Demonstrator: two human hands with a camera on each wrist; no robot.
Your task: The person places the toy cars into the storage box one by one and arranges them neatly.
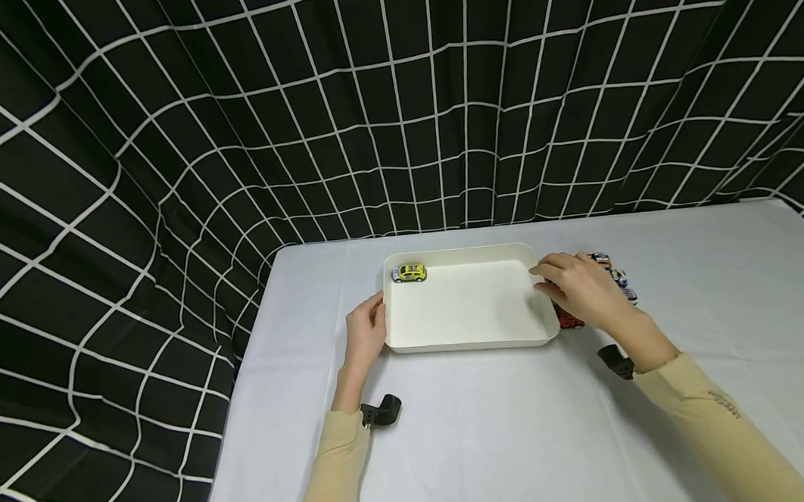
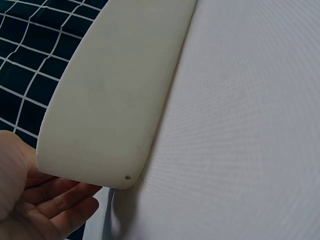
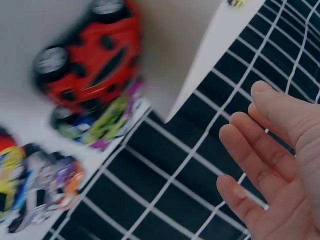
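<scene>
Hovering over the right end of the white tray (image 1: 469, 308), the right hand (image 1: 577, 287) is holding nothing, its bent fingers standing apart from the thumb. The left hand (image 1: 365, 334) is touching the outer left wall; whether it is pinching the rim, I cannot tell. Between them the tray is lying with its long axis left to right. The yellow car (image 1: 410, 273) is sitting in its far left corner, parallel to that axis, nearer the left hand. Outside the right wall the red car (image 1: 568, 319) is lying partly hidden, axis unclear, near other cars (image 1: 619, 277). Judgement: position is favouring the right hand for these.
</scene>
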